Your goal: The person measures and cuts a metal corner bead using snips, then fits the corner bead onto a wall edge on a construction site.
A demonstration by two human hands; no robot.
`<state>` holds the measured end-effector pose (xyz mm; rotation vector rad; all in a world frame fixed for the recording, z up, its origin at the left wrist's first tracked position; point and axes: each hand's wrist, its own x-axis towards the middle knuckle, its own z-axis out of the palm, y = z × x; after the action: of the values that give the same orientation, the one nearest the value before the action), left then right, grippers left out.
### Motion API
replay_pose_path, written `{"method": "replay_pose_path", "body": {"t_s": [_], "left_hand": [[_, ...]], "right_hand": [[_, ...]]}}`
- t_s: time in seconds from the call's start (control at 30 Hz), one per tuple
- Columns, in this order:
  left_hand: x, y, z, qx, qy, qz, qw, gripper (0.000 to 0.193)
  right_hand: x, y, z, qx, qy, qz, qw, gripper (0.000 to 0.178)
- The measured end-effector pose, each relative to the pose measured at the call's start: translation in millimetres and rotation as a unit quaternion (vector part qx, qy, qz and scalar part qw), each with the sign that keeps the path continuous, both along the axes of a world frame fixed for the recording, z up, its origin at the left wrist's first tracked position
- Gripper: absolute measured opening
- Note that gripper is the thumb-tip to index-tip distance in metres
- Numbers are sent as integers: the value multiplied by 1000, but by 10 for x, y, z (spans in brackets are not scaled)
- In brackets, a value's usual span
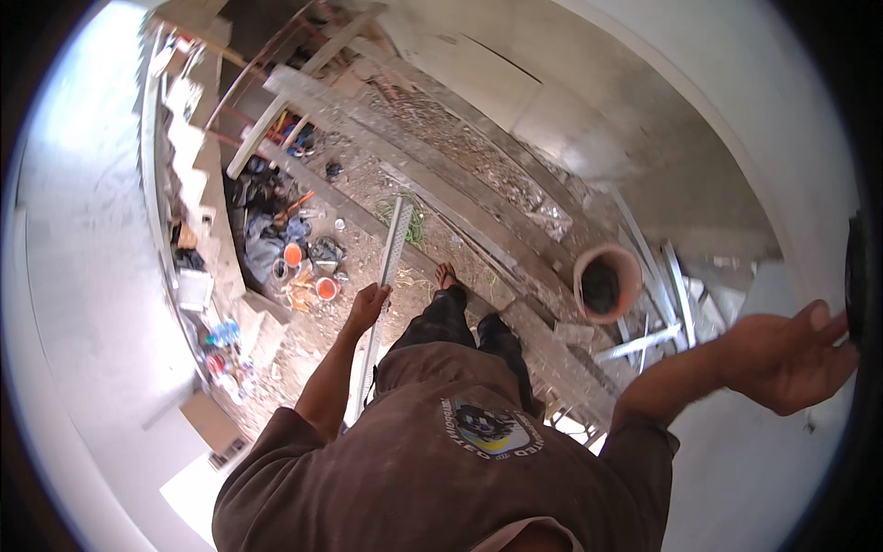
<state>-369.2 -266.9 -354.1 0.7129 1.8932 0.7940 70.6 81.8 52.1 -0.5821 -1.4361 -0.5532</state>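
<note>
Your left hand (370, 306) is closed around a long, pale perforated metal strip (394, 241), out ahead of your left side; the strip runs lengthwise away from you, far end past your hand, near end back beside your hip; your right hand (782, 361) is raised out to the right, fingers partly bent at a dark object (861, 276) cut off by the view's rim; can't tell whether you grip it or just touch it; one bare foot (446, 274) shows at a wooden plank (543, 342); bucket (629, 283) with dark contents ahead right, pale metal profiles (679, 285) near it; orange-topped container (326, 289) down on the littered ground, left of the strip.
</note>
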Motion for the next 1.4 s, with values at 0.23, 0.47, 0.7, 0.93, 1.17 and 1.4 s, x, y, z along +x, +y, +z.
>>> {"method": "replay_pose_path", "body": {"t_s": [0.23,0.47,0.7,0.93,1.17,1.4], "left_hand": [[-701,-230,-87,-1,74,90,993,46],[-1194,-907,-299,-55,75,212,973,52],[-1304,-1430,-280,-38,57,353,933,47],[-1745,-1388,-10,-21,30,400,916,42],[-2902,-1002,-1,13,22,385,923,41],[-3782,-871,-158,-27,-2,388,921,41]], "right_hand": [[-423,373,213,-1,-37,-257,966,47],[-568,554,206,88,-31,-337,937,51],[-1011,557,144,-1,-6,-386,922,55],[-1646,659,136,37,132,-282,950,51],[-3199,855,257,37,57,-186,980,48],[-3684,1474,216,175,23,-316,932,47]]}}
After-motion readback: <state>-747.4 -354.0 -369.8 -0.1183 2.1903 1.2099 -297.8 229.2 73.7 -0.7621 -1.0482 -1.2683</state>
